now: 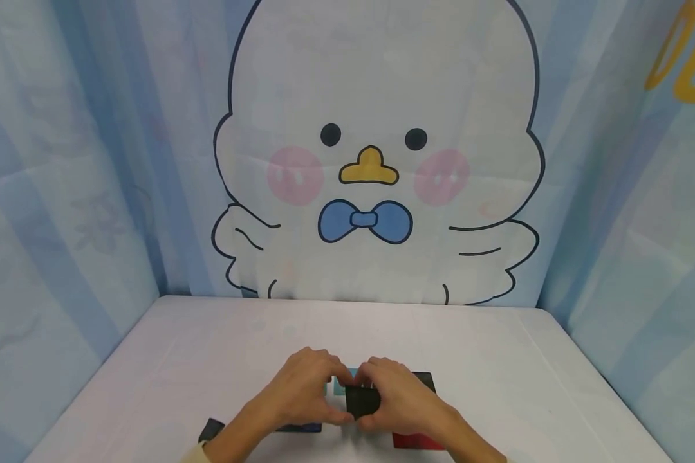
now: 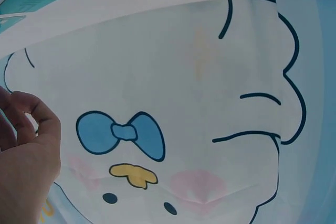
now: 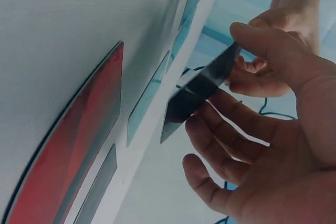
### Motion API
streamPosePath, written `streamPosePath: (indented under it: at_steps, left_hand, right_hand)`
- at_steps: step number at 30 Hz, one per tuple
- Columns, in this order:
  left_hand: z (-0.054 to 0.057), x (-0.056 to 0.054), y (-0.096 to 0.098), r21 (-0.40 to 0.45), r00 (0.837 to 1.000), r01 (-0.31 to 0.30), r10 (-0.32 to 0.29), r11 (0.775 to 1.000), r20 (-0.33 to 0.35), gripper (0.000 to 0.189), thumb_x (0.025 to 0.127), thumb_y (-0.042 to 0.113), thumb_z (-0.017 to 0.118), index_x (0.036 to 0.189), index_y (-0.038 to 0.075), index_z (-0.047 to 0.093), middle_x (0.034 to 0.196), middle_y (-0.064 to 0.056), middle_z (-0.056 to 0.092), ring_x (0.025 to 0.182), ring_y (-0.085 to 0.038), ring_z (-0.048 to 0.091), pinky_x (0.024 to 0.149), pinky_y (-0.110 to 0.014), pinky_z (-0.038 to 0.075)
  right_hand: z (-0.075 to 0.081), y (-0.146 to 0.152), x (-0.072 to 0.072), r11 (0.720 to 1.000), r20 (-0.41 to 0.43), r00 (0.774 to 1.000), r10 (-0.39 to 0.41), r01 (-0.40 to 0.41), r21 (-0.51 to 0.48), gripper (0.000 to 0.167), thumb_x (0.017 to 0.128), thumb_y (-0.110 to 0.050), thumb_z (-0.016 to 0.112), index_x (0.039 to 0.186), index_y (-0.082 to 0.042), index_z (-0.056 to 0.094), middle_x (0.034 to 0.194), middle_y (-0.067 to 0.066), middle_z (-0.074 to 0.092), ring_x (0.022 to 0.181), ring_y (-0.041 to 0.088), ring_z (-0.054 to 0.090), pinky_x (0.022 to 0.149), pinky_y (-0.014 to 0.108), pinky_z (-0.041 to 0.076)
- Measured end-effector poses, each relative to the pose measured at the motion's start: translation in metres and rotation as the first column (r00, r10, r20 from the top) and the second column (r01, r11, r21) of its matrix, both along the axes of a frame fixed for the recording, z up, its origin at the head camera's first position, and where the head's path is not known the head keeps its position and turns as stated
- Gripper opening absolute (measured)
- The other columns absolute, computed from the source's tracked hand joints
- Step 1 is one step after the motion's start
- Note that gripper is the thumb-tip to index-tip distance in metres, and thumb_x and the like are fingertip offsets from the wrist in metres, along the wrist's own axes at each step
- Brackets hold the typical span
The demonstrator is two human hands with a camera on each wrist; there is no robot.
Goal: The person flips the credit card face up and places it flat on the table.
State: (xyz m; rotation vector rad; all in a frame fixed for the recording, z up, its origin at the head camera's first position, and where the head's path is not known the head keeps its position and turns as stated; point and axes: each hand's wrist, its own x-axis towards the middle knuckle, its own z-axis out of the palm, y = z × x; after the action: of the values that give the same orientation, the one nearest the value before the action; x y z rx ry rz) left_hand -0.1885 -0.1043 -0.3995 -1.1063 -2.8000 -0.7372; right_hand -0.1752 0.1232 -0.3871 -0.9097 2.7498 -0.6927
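A thin black card point(image 1: 361, 401) is held up between both hands over the white table. My right hand point(image 1: 402, 395) grips its right side, and in the right wrist view the thumb and fingertips of the right hand point(image 3: 262, 145) pinch the dark card point(image 3: 202, 87). My left hand point(image 1: 307, 386) has its thumb and forefinger bent to the card's left edge. Behind the card, the right wrist view also shows the left hand point(image 3: 296, 14) with curled fingers. In the left wrist view a hand point(image 2: 31, 156) appears at the left border, with no card visible in it.
Flat on the white table point(image 1: 220, 334) lie a red card point(image 1: 416, 442), a teal card point(image 1: 339, 388), a dark blue card point(image 1: 302, 427) and a black flat piece point(image 1: 425, 380). A small dark piece point(image 1: 211, 429) sits by the left forearm. A printed curtain point(image 1: 376, 270) stands behind.
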Motion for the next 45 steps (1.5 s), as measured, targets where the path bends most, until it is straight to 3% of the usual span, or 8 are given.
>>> streamPosePath:
  at_steps: [6,17,26,35,45]
  left_hand:
    - [0.006,0.001,-0.007,0.087,1.000,-0.006,0.005,0.996,0.015,0.045,0.076,0.050,0.091,0.113,0.027,0.077,0.096,0.013,0.075,0.085,-0.007,0.063,0.079,-0.027,0.046]
    - [0.012,0.001,-0.014,0.039,0.983,-0.110,0.103,0.993,0.150,0.037,0.079,0.034,0.090,0.111,0.022,0.077,0.095,0.010,0.074,0.090,-0.013,0.062,0.078,-0.027,0.050]
    - [0.008,0.000,-0.014,0.026,0.964,-0.092,0.083,0.995,0.252,0.042,0.076,0.036,0.092,0.112,0.018,0.078,0.100,0.010,0.076,0.091,-0.012,0.064,0.075,-0.026,0.051]
    - [0.005,0.001,-0.012,0.045,0.963,-0.072,0.058,0.996,0.262,0.045,0.075,0.039,0.093,0.111,0.018,0.078,0.104,0.009,0.077,0.090,-0.012,0.064,0.073,-0.023,0.051]
    - [0.003,-0.001,-0.012,0.048,0.966,-0.074,0.059,0.996,0.252,0.043,0.073,0.040,0.094,0.109,0.025,0.076,0.104,0.010,0.076,0.090,-0.011,0.064,0.072,-0.023,0.050]
  right_hand:
    - [-0.001,0.004,-0.002,0.991,0.079,0.997,0.015,-0.004,-0.137,0.044,0.079,-0.031,0.090,0.112,-0.018,0.065,0.102,-0.010,0.066,0.094,0.006,0.061,0.082,0.024,0.054]
    - [-0.001,0.008,0.000,0.974,0.096,0.995,0.011,0.011,-0.226,0.044,0.083,-0.029,0.086,0.116,-0.016,0.061,0.107,-0.006,0.069,0.101,0.015,0.070,0.090,0.039,0.058]
    - [-0.001,0.008,0.002,0.943,0.153,0.988,-0.021,0.071,-0.327,0.044,0.087,-0.026,0.082,0.119,-0.023,0.052,0.117,0.006,0.067,0.106,0.021,0.073,0.096,0.047,0.058]
    - [0.001,0.011,0.007,0.898,0.143,0.989,-0.019,0.080,-0.433,0.050,0.086,-0.021,0.083,0.123,-0.019,0.049,0.122,0.005,0.069,0.107,0.017,0.073,0.095,0.047,0.059]
    - [0.000,0.014,0.008,0.880,0.159,0.987,0.004,0.072,-0.469,0.047,0.086,-0.020,0.082,0.121,-0.020,0.051,0.119,-0.003,0.078,0.109,0.022,0.075,0.095,0.055,0.057]
